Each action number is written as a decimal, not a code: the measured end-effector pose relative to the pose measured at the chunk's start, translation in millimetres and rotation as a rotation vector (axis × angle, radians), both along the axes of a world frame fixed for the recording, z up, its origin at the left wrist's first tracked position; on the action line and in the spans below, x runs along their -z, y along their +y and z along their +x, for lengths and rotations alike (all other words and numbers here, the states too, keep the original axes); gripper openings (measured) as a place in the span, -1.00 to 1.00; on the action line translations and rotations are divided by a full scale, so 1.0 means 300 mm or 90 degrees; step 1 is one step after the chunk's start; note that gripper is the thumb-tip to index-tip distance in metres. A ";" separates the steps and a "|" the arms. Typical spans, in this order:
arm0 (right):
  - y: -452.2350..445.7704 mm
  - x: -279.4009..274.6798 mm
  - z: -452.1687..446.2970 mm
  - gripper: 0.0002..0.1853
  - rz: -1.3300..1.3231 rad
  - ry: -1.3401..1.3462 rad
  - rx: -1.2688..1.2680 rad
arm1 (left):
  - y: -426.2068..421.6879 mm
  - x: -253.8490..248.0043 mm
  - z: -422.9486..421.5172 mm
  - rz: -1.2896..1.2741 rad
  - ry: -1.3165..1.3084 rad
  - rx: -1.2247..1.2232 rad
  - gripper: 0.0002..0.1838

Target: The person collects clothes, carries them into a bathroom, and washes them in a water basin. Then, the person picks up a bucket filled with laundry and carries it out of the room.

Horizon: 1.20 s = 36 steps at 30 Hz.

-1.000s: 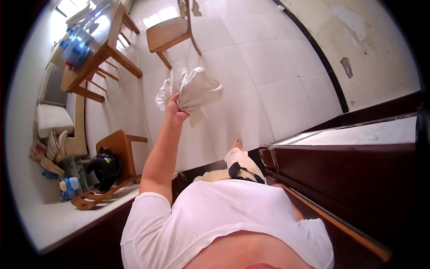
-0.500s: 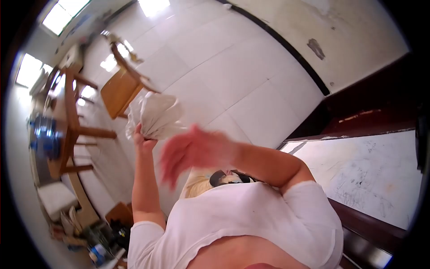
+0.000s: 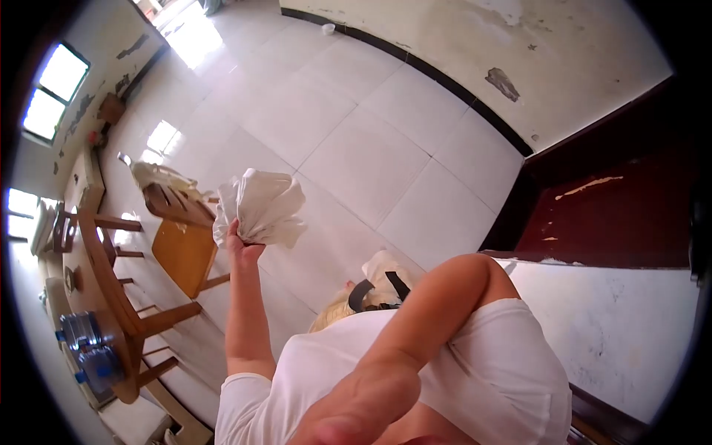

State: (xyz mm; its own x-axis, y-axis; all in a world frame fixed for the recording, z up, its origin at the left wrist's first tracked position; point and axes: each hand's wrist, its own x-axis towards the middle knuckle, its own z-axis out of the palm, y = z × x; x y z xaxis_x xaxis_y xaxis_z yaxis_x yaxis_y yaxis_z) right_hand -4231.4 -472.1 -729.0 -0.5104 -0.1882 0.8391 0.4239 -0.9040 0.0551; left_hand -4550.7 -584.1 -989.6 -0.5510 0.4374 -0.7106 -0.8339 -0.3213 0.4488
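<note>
From where I stand, the person's left arm (image 3: 248, 319) reaches out ahead, nearly straight, from a short white sleeve (image 3: 248, 397). The left hand (image 3: 246, 251) is up over the pale tiled floor (image 3: 334, 170), its fingers closed around the gathered lower end of a white cloth (image 3: 265, 202), the thumb pressed against the folds. The cloth fans out above that fist, just beside a wooden chair (image 3: 178, 256) in my view. The right arm (image 3: 445, 304) is bent hard at the elbow and folded back across the chest, bringing the right hand (image 3: 348, 415) close below the chin. Its fingers are hidden, so I can't tell how they're set. Two blue water bottles (image 3: 99, 368) sit at the end of the wooden table (image 3: 96, 274), too small for me to read any lettering.
</note>
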 end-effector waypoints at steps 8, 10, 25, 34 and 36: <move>-0.081 0.007 0.095 -0.18 -0.011 0.150 0.155 | -0.015 -0.065 0.075 0.000 0.032 0.058 -0.59; -0.070 -0.028 0.109 -0.18 0.009 0.102 0.082 | -0.007 -0.079 0.050 0.022 0.046 0.061 -0.58; -0.295 0.238 0.230 -0.18 0.038 -0.387 0.176 | -0.341 -0.037 -0.033 0.075 0.025 0.058 -0.57; -0.303 1.637 0.517 -0.73 0.746 -1.323 0.652 | -0.339 0.103 -0.177 0.021 0.031 0.047 -0.61; -0.530 1.930 0.749 -0.68 0.724 -1.393 0.375 | -0.346 0.122 -0.184 0.009 0.038 0.053 -0.62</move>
State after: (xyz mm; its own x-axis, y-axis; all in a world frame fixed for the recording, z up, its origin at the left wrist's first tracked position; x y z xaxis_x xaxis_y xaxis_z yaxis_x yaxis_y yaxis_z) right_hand -4006.7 -631.2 -1308.0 -0.2315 0.4194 -0.8778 0.2870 -0.8327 -0.4736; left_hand -4605.8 -688.0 -1026.2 -0.5538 0.4928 -0.6712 -0.8297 -0.2589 0.4945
